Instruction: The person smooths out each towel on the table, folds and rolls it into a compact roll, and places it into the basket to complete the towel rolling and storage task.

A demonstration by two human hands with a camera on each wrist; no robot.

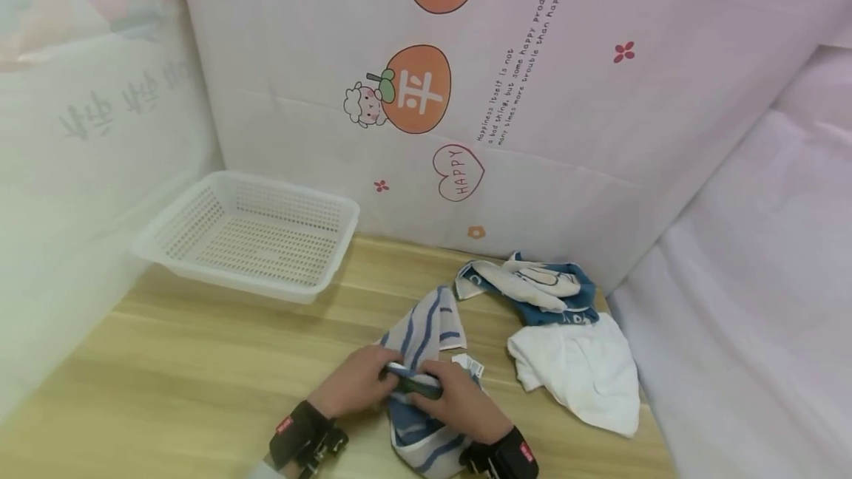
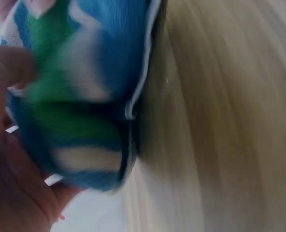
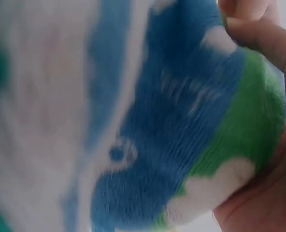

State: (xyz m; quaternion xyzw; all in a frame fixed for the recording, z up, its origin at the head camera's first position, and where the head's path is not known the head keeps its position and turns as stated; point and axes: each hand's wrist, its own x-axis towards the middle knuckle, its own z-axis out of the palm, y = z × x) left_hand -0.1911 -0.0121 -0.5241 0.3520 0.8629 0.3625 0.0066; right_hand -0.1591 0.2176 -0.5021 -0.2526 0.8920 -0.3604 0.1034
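A striped towel (image 1: 419, 335), white and blue with green parts, lies bunched on the wooden table between both hands. My left hand (image 1: 359, 383) grips a fold of it from the left, thumb and fingers around the edge. From the other side, my right hand (image 1: 462, 401) pinches the same raised fold. Up close in the left wrist view, the towel (image 2: 90, 121) shows blue, green and pale patches. Pale shapes and small lettering mark the blue and green cloth (image 3: 181, 106) in the right wrist view. A white tag (image 1: 469, 365) sticks out beside the right hand.
A white perforated plastic basket (image 1: 239, 281) stands at the back left. At the right edge of the table (image 1: 200, 361) lie a crumpled blue-and-white towel (image 1: 559, 298) and a white cloth (image 1: 586, 375). Printed white sheeting (image 1: 566, 191) walls the back and sides.
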